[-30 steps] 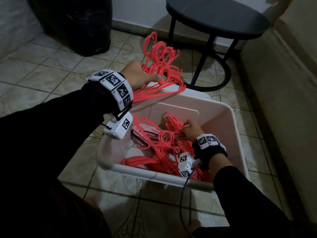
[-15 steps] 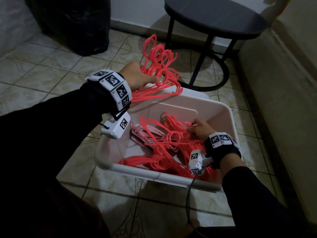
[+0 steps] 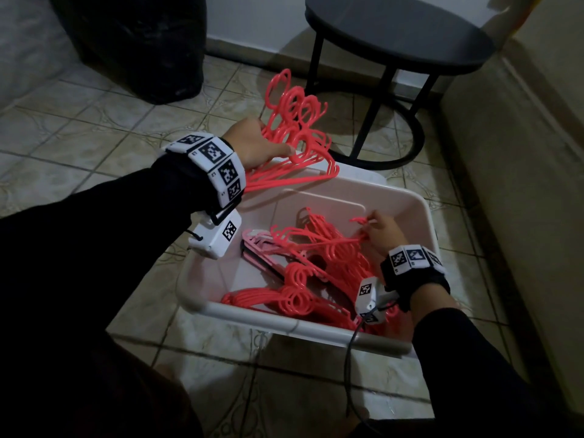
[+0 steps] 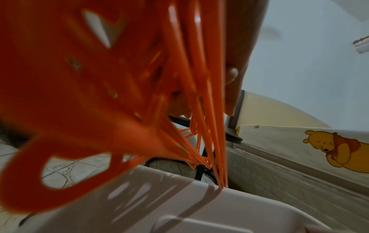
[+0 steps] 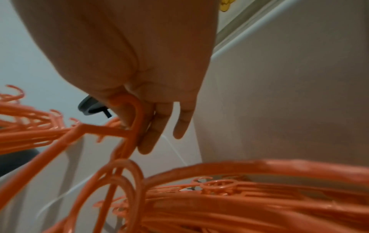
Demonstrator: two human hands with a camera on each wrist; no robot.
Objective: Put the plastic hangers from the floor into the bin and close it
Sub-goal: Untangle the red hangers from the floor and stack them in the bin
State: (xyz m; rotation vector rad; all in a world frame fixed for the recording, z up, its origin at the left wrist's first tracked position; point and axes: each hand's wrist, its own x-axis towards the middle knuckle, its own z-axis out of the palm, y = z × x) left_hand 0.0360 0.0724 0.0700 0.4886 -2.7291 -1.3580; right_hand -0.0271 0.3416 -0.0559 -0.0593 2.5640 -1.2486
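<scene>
A white plastic bin (image 3: 316,328) sits on the tiled floor, holding a heap of coral-red hangers (image 3: 316,273) and a few pale pink ones (image 3: 262,241). My left hand (image 3: 256,145) grips a bundle of red hangers (image 3: 297,134) above the bin's far left corner, their hooks pointing up; the left wrist view shows the bundle (image 4: 195,97) over the rim (image 4: 179,186). My right hand (image 3: 384,230) is inside the bin near its right wall and pinches the corner of one hanger (image 5: 135,119) lifted from the heap.
A black round side table (image 3: 398,30) stands just behind the bin. A dark bag (image 3: 139,42) sits at the back left. A bed with a cartoon-bear sheet (image 4: 299,149) runs along the right. Tiled floor (image 3: 79,137) lies open to the left.
My right hand has moved toward the bin's far right side, drawing one hanger up from the heap. The left hand with its bundle has barely shifted.
</scene>
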